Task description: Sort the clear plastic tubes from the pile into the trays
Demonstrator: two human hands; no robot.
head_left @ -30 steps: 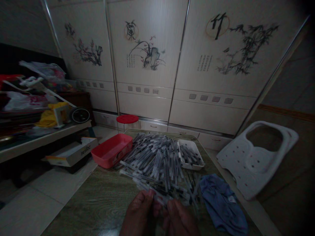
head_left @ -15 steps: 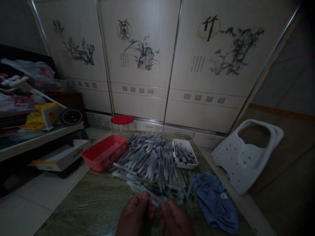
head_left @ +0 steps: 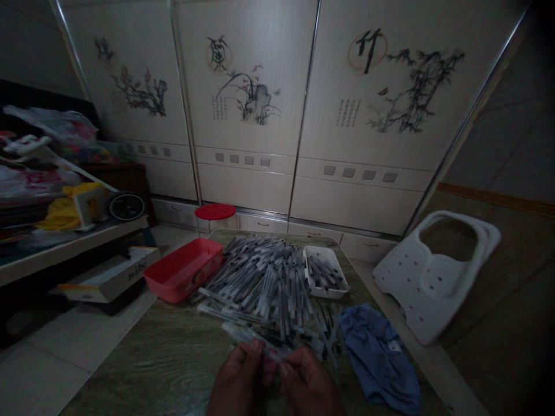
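My left hand (head_left: 237,378) and my right hand (head_left: 307,381) meet at the near edge of the table (head_left: 173,358). Both are closed in a pinch on a clear pen (head_left: 251,336) that sticks out to the upper left from between the fingers. Just beyond them lies a large heap of clear pens (head_left: 264,277) with dark refills. A red tray (head_left: 184,277) stands left of the heap. A small white tray (head_left: 326,273) with dark pen parts in it stands to the right.
A blue cloth (head_left: 379,358) lies at the table's right. A white perforated plastic seat (head_left: 433,277) leans against the right wall. A red stool (head_left: 215,212) stands behind the table before painted wardrobe doors (head_left: 260,115). A cluttered shelf (head_left: 65,190) and a cardboard box (head_left: 108,277) are left.
The view has shifted slightly to the right and steadied. My hands stay together on the pen at the table's near edge, with only small finger movement.
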